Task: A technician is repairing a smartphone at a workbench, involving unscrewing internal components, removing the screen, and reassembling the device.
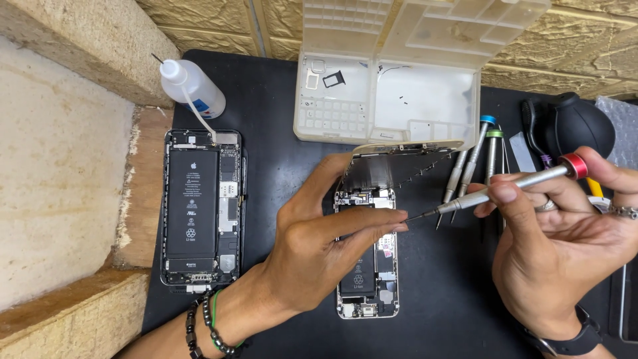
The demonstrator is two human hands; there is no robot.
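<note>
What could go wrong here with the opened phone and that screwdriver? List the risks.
1. The lifted screen stands propped against the parts tray; a nudge from the left hand may tip it and strain whatever joins it to the phone.
2. The screwdriver tip in the right hand sits by the left fingertips; any tiny screw there could drop onto the black mat.
</note>
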